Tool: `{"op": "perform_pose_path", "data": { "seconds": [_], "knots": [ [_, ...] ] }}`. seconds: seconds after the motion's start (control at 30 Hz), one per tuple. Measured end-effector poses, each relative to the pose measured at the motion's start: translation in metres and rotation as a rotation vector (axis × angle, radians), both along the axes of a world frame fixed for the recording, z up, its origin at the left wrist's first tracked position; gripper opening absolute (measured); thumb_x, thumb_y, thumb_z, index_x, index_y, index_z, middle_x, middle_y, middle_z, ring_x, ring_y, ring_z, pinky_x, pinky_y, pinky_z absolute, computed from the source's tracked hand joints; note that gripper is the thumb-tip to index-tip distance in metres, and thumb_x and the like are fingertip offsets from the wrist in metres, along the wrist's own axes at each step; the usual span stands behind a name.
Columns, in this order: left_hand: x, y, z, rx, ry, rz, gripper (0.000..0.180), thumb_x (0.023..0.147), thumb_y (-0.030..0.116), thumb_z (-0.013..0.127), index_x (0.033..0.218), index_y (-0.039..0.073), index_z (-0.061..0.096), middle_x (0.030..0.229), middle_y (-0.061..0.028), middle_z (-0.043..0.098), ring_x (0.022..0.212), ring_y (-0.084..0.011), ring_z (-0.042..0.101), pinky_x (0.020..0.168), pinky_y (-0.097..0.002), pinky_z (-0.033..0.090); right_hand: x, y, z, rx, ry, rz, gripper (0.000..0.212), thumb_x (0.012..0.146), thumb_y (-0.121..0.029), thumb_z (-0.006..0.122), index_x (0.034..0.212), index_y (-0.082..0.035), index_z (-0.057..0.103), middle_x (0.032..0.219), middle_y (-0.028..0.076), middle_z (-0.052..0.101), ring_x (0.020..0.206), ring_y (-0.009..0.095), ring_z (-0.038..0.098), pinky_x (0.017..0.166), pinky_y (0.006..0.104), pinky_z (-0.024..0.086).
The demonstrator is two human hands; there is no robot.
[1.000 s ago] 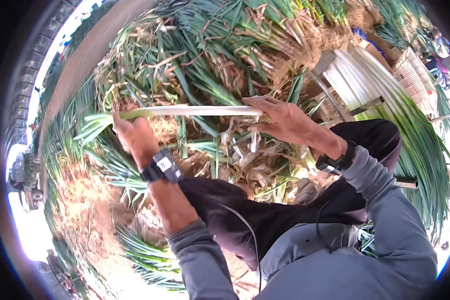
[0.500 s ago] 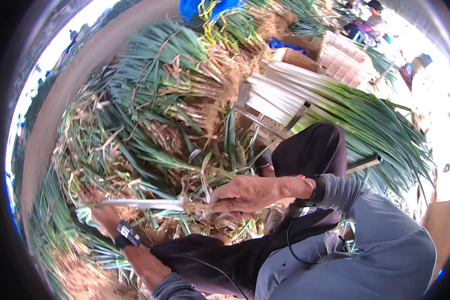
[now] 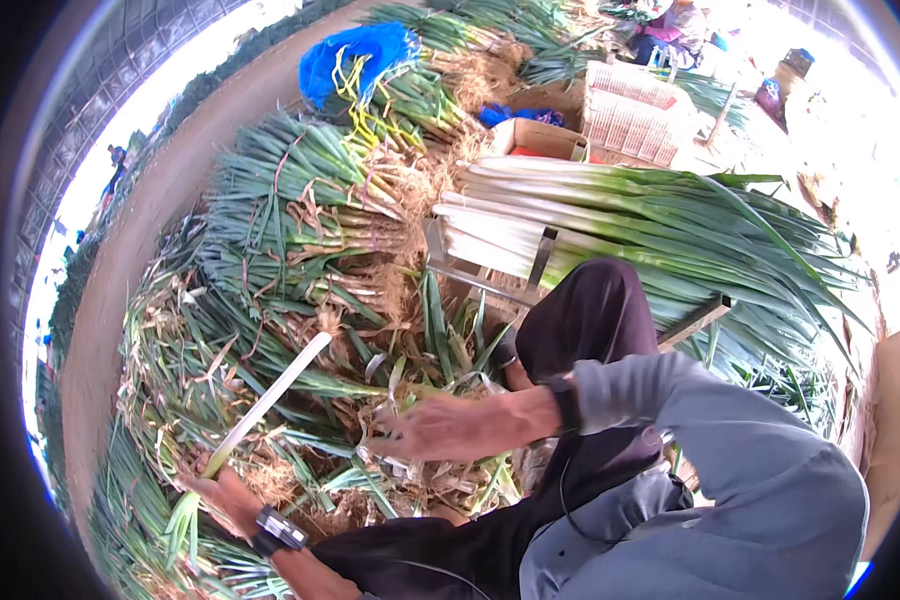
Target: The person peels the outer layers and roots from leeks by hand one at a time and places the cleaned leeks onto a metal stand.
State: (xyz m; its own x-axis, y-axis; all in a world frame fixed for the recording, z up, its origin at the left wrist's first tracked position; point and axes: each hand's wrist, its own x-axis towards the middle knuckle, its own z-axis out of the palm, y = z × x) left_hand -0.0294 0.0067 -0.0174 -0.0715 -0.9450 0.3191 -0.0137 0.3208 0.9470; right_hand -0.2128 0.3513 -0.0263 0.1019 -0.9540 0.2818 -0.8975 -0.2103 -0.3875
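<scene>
My left hand (image 3: 225, 500) is closed around the green part of a single long green onion (image 3: 275, 395) at the lower left. Its bare white stalk slants up to the right, ending in a small root tuft, while green leaves hang below my fist. Farther right, my right hand (image 3: 435, 428) hovers over a heap of loose leaves and peelings (image 3: 380, 490). Motion blurs it, but its fingers look stretched out and slightly apart, with no stalk in them. The two hands are well apart.
Rooted green onion bundles (image 3: 300, 190) lie ahead on the left. White-stalked, cleaned onions (image 3: 610, 210) rest on a metal-framed stand (image 3: 542, 258) beside my knee. Beyond are a cardboard box (image 3: 540, 138), a pale plastic crate (image 3: 630, 115), a blue bag (image 3: 355, 60) and a seated person (image 3: 675, 30).
The onion's root end has swung up and away from my right hand, turning the stalk from level to slanted. My right hand has let go and moved slightly left and down. The view has shifted.
</scene>
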Motion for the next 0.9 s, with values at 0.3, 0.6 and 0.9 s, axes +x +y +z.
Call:
{"op": "perform_pose_path", "data": {
  "seconds": [0.3, 0.6, 0.9],
  "knots": [
    [-0.072, 0.05, 0.004, 0.472, 0.784, -0.565, 0.021, 0.101, 0.025, 0.054, 0.099, 0.004, 0.058, 0.082, -0.0035, 0.057, 0.087, -0.0173, 0.06, 0.085, -0.0361, 0.051, 0.017, -0.145, 0.015, -0.178, -1.962, -0.235, 0.05, 0.094, -0.044, 0.069, 0.117, 0.001, 0.063, 0.084, 0.002, 0.062, 0.068, 0.009, 0.064, 0.059, 0.0221, 0.057],
    [-0.096, 0.076, 0.02, 0.485, 0.643, -0.972, 0.046, 0.101, 0.035, 0.043, 0.125, -0.001, 0.059, 0.111, -0.0075, 0.062, 0.103, -0.0192, 0.058, 0.096, -0.0329, 0.044, 0.02, -0.171, 0.027, -0.578, -1.985, -0.047, 0.03, 0.093, -0.032, 0.074, 0.101, -0.004, 0.065, 0.093, 0.002, 0.07, 0.078, 0.005, 0.064, 0.068, 0.022, 0.054],
    [-0.112, 0.121, 0.04, 0.564, 0.506, -0.985, 0.055, 0.106, 0.039, 0.037, 0.137, -0.004, 0.053, 0.121, -0.0126, 0.063, 0.115, -0.0244, 0.059, 0.107, -0.0418, 0.043, 0.005, -0.148, 0.041, -0.507, -1.861, 0.031, 0.021, 0.095, -0.018, 0.072, 0.106, -0.002, 0.065, 0.095, 0.005, 0.071, 0.083, 0.01, 0.067, 0.077, 0.0226, 0.056]
  ]
}}
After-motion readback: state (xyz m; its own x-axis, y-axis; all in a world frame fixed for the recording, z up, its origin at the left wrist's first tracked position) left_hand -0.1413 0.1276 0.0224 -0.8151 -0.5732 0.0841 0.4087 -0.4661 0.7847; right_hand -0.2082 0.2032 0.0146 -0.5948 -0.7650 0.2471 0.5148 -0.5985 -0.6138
